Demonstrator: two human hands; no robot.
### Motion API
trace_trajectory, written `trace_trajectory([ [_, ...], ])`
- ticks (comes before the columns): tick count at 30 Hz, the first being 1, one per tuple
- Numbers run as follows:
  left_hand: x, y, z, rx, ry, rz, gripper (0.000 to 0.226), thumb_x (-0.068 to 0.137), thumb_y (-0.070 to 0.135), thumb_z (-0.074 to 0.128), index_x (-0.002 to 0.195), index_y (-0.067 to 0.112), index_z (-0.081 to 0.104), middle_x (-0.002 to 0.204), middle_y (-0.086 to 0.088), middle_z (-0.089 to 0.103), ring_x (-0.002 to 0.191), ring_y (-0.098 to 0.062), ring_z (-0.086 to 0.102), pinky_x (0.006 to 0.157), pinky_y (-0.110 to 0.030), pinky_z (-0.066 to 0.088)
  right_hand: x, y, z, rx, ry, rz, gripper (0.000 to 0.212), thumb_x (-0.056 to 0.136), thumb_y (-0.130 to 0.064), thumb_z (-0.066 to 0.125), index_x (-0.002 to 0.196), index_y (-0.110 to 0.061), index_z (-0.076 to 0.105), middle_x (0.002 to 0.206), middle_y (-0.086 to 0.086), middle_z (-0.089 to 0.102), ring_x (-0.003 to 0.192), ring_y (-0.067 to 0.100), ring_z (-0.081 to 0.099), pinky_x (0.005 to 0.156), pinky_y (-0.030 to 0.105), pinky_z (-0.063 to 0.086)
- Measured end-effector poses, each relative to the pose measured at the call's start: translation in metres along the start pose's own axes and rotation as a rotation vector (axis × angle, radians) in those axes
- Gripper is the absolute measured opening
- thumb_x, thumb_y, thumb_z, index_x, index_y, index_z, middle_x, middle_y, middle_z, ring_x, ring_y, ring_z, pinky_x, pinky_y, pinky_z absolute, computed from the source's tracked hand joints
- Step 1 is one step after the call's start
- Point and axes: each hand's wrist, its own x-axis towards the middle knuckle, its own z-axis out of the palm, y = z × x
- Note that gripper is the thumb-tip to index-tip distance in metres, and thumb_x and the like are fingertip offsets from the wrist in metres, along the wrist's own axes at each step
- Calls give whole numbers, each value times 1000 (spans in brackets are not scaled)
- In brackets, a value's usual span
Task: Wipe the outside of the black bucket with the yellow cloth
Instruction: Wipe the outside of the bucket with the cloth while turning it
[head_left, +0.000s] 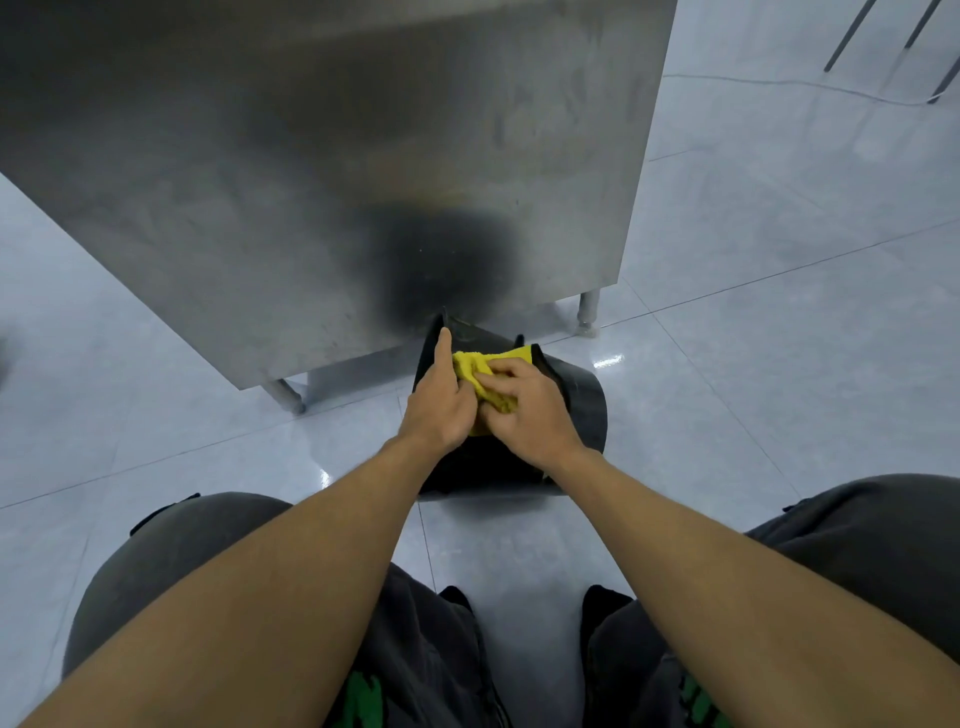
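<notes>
**Bucket wipe, cloth in both hands**

Pale glossy floor tiles (753, 322); steel bench (322, 171) standing on them, its panel reflecting a dark blur.

- Black bucket (584, 410): on the floor at the bench's foot, between the person's knees, apparently tipped away from the camera. Contents: cannot tell; its inside is hidden.
- Yellow cloth (480, 371): bunched against the bucket's upper side.
- Left hand (436, 405): grip closed on the cloth's near edge, one finger extended onto the bucket.
- Right hand (524, 410): grip narrow, pinching the cloth.

Risk, judged: the tilted bucket may roll or skid on the slick tiles under pressure; a bunched cloth may cover little surface.
</notes>
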Motion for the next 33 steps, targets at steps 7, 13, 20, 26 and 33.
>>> trace_trajectory([
  [7, 1, -1, 1, -12, -41, 20, 79, 93, 15, 41, 157, 28, -2, 100, 3, 58, 76, -19, 57, 63, -31, 39, 7, 15, 1, -331, -36, 368, 53, 102, -47, 33, 154, -37, 27, 163, -4, 26, 150, 24, 20, 114, 56, 27],
  [13, -1, -4, 7, -59, -8, 26, 46, 93, 16, 43, 134, 19, 21, 88, -5, 61, 70, -20, 59, 56, -36, 41, -5, 25, -3, -336, 183, 566, 46, 100, -38, 41, 142, -22, 49, 147, 9, 46, 134, 34, 38, 106, 48, 36],
  [20, -4, -7, 1, 76, 24, 34, 74, 95, 21, 44, 158, 29, 5, 103, -2, 60, 90, -26, 58, 81, -42, 47, 1, 5, 2, -139, 18, -80, 39, 90, -11, 63, 128, -17, 68, 138, 10, 59, 129, 29, 52, 107, 43, 44],
  [26, 0, -8, 0, -44, -6, -36, 74, 96, 20, 44, 159, 28, 5, 102, -3, 61, 86, -24, 59, 74, -33, 43, 0, 16, 11, -390, -43, 237, 54, 99, -56, 36, 151, -45, 30, 163, -7, 26, 151, 22, 18, 113, 51, 20],
  [33, -5, -7, 3, -70, 28, -42, 69, 95, 19, 50, 153, 12, 13, 106, -10, 64, 85, -24, 63, 75, -39, 52, 2, 30, -12, -393, -11, 773, 56, 95, -60, 25, 137, -34, 50, 145, 3, 47, 137, 30, 33, 103, 55, 27],
])
